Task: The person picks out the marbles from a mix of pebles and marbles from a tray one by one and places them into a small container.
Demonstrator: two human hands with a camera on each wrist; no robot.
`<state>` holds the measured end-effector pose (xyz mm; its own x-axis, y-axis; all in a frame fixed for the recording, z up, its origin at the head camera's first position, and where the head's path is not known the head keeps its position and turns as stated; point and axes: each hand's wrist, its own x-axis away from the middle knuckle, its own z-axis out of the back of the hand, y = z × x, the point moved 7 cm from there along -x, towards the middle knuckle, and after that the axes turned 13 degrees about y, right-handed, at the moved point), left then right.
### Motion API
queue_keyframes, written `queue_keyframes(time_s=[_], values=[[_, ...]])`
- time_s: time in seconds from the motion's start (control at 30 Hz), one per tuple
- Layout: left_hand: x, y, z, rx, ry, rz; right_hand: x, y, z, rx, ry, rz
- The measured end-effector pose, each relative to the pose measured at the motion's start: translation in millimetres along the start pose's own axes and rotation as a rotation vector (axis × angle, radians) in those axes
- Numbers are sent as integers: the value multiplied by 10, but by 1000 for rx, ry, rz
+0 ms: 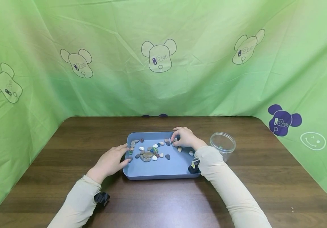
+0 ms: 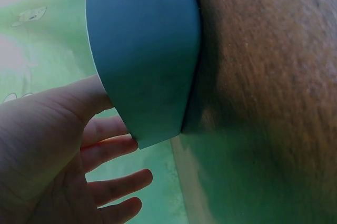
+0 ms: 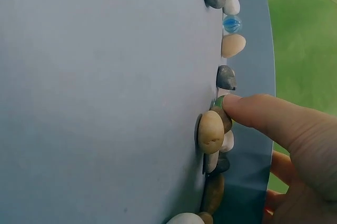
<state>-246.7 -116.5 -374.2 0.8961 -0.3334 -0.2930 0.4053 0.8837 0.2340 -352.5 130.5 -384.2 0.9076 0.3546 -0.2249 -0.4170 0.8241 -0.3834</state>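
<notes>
A blue-grey tray sits mid-table and holds several pebbles and glass marbles. My left hand rests with straight fingers against the tray's left wall; in the left wrist view my left hand has its thumb on the tray wall and its fingers spread. My right hand reaches into the far right part of the tray, fingers curled over a row of stones. In the right wrist view my right hand pinches a small green marble beside a tan pebble.
A clear plastic cup stands on the brown wooden table just right of the tray, with a small marble inside. Green printed cloth walls off the back and both sides. A blue marble lies further along the row.
</notes>
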Motion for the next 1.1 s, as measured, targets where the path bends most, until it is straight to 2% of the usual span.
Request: queue_keyframes(time_s=[0.47,0.83,1.1], values=[[6,-7,-11,8,2,1,17,-20,7,12,-9,27],[-2,-19,-21,9,5,4,-3,-2,31,-58,-11,0],[2,-12,-10,9,4,5,-17,-24,89,-135,12,21]])
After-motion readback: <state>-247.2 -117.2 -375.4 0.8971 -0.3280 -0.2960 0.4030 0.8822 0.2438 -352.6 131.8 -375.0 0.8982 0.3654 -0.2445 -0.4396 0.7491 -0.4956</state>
